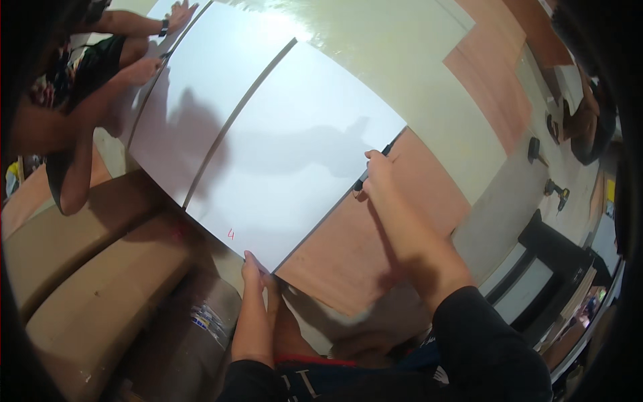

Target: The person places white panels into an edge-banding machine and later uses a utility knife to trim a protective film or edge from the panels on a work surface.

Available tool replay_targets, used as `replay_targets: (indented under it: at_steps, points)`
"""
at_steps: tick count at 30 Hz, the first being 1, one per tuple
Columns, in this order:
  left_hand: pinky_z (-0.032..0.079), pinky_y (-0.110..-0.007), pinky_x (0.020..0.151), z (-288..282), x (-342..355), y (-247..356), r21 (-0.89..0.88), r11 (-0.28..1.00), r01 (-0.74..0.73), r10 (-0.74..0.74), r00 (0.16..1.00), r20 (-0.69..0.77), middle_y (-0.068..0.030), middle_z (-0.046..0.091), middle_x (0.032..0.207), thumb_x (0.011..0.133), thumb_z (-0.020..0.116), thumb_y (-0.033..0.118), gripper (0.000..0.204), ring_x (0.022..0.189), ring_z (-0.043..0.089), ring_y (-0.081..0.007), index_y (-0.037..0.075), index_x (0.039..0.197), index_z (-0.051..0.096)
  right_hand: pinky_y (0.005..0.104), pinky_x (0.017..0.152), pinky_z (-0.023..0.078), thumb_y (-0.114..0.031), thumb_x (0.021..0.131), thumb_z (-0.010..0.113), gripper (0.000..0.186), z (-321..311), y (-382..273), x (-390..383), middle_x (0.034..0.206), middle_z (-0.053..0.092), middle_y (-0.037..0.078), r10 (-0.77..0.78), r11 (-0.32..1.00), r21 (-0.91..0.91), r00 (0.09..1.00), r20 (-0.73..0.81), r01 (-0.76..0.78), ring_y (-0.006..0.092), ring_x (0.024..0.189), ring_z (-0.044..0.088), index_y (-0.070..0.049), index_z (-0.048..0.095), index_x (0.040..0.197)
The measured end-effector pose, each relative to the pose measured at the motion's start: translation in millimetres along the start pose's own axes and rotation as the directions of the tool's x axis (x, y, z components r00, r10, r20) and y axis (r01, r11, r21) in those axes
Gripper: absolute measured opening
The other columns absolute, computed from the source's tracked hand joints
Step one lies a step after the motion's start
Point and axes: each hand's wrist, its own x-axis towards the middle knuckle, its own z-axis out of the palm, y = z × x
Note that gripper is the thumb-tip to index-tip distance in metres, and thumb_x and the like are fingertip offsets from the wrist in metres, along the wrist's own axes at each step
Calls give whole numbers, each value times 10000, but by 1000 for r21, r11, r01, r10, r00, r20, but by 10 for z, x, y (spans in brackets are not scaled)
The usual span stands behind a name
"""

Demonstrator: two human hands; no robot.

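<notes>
A white panel (301,134) with a small red handwritten mark lies in front of me. My left hand (253,269) grips its near corner, thumb on top and the other fingers hidden below. Along the panel's right edge, my right hand (378,175) is closed around a slim black tool (387,149), whose kind I cannot make out. The tool's tip rests at the dark edge strip. Beyond a dark seam, a second white panel (177,100) lies on the left. There a co-worker's hand (179,16) presses flat, and the other hand (142,70) holds something dark at that panel's edge.
Reddish-brown plywood (375,248) lies under the panel on the right. Brown boards (107,261) are stacked at the lower left. On the floor at the right are a cordless drill (557,194), a mallet-like tool (536,151) and a black frame (536,268). Another person sits at the far right.
</notes>
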Motion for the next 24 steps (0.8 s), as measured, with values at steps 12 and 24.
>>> replay_targets:
  at_steps: [12, 24]
  points:
    - [544, -405, 848, 7, -133, 109, 212, 976, -55, 63, 998, -31, -126, 662, 1199, 1060, 414, 582, 659, 1028, 671, -271, 1, 1343, 541, 399, 936, 456, -69, 816, 661, 374, 48, -290, -572, 1112, 622, 176, -10, 996, 93, 1000, 11, 9, 261, 1051, 572, 64, 561, 1151]
    - [424, -527, 1064, -177, -199, 42, 214, 972, 101, -100, 995, -15, -180, 387, 1543, 982, 441, 719, 861, 1351, 448, -369, 93, 1560, 318, 374, 818, 497, -64, 813, 674, 278, 47, -316, -679, 1015, 629, 140, -58, 995, -82, 998, 31, 60, 225, 930, 607, 35, 610, 1064]
